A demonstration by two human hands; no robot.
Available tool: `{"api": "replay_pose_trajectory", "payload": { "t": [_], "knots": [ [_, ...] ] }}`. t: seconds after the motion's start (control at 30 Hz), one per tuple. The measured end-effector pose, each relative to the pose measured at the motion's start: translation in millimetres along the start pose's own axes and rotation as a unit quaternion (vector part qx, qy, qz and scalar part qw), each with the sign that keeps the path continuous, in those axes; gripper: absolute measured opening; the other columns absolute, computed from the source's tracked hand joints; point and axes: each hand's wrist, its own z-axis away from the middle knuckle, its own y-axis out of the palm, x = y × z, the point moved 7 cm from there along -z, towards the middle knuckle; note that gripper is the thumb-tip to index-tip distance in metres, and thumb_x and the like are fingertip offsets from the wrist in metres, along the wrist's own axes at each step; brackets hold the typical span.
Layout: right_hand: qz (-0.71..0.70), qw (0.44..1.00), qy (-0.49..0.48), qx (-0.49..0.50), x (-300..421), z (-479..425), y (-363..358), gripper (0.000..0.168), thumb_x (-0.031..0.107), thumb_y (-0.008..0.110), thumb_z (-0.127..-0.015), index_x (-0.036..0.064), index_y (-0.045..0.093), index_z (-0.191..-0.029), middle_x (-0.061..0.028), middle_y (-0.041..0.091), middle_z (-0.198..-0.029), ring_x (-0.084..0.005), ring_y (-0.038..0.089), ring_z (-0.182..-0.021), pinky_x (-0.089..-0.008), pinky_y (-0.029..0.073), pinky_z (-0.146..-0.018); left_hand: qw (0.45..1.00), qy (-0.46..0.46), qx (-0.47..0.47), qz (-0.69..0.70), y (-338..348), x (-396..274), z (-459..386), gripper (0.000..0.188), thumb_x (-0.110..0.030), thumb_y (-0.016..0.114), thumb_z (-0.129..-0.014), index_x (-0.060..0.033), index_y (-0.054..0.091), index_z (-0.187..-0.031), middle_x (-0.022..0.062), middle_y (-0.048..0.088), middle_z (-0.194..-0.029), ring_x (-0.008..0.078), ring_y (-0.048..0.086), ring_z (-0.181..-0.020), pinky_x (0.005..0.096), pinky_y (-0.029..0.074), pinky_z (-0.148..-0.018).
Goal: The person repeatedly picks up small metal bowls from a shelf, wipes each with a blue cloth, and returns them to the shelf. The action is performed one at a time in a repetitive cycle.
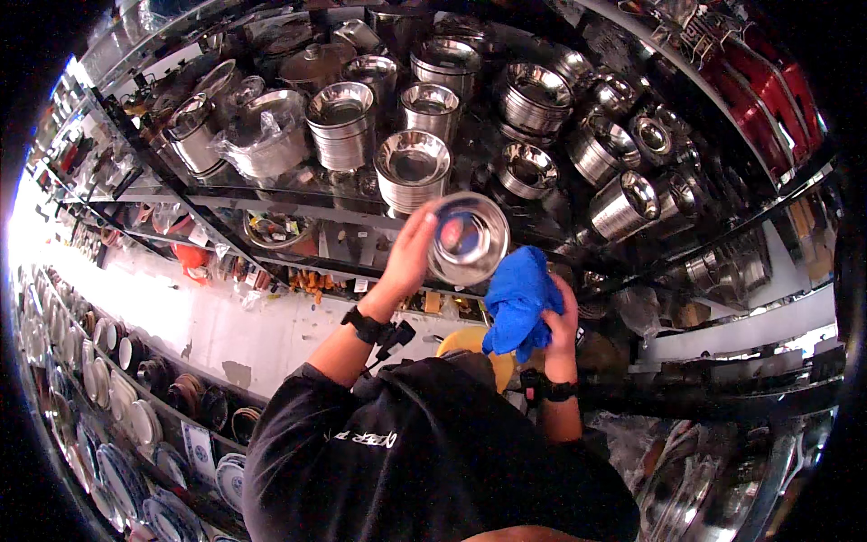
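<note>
My left hand grips the rim of a shiny stainless steel bowl, its round face turned up towards me. A bunched blue cloth is held in my right hand, just right of and below the bowl. The fingers behind the cloth are partly hidden. Directly beyond the bowl, a stack of steel bowls stands at the front of the shelf. To its right sits a lower stack of small steel bowls.
A dark shelf bears several more steel stacks and a plastic-wrapped pot. Its upright post rises at left. Beneath my arms is a yellow round object, partly hidden. Plates line a rack at lower left; red items hang upper right.
</note>
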Motion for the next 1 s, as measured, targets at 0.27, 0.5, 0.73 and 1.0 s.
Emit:
{"api": "replay_pose_trajectory", "payload": {
  "t": [0.27, 0.5, 0.73, 1.0],
  "knots": [
    [0.171, 0.980, 0.099, 0.020, -16, -32, 48, 0.048, 0.001, 0.067, -0.078, 0.000, 0.055, -0.125, -0.0109, 0.063, -0.114, -0.0161, 0.060, -0.102, -0.0292, 0.048, -0.089, 0.988, 0.034, 0.040, -0.145, 40, 47, 21, 0.036, -0.018, 0.046, -0.100, 0.0006, 0.048, -0.130, 0.0139, 0.060, -0.120, 0.0177, 0.056, -0.110, 0.0301, 0.042, -0.096],
    [0.317, 0.935, -0.099, 0.128, 7, -34, 107, 0.047, 0.003, 0.069, -0.077, 0.004, 0.059, -0.123, -0.0158, 0.061, -0.118, -0.0257, 0.059, -0.110, -0.0326, 0.044, -0.096, 0.972, 0.032, -0.017, -0.231, 24, 36, 6, 0.036, -0.025, 0.044, -0.100, -0.0015, 0.055, -0.125, 0.0156, 0.065, -0.113, 0.0209, 0.061, -0.105, 0.0313, 0.045, -0.092],
    [0.420, 0.880, -0.080, 0.208, -1, -41, 112, 0.038, 0.005, 0.066, -0.072, 0.009, 0.066, -0.109, -0.0170, 0.064, -0.109, -0.0335, 0.060, -0.103, -0.0397, 0.048, -0.090, 0.932, 0.064, 0.036, -0.355, 25, 1, 4, 0.030, -0.027, 0.050, -0.097, -0.0061, 0.063, -0.115, 0.0159, 0.067, -0.100, 0.0286, 0.066, -0.088, 0.0360, 0.051, -0.079],
    [0.402, 0.896, -0.135, 0.135, 6, -40, 117, 0.037, 0.005, 0.067, -0.074, 0.006, 0.066, -0.111, -0.0186, 0.063, -0.113, -0.0340, 0.058, -0.111, -0.0396, 0.045, -0.096, 0.943, 0.063, -0.043, -0.324, 22, 8, 3, 0.030, -0.025, 0.050, -0.097, -0.0065, 0.060, -0.118, 0.0202, 0.065, -0.104, 0.0333, 0.063, -0.097, 0.0375, 0.049, -0.083]
  ]
}}
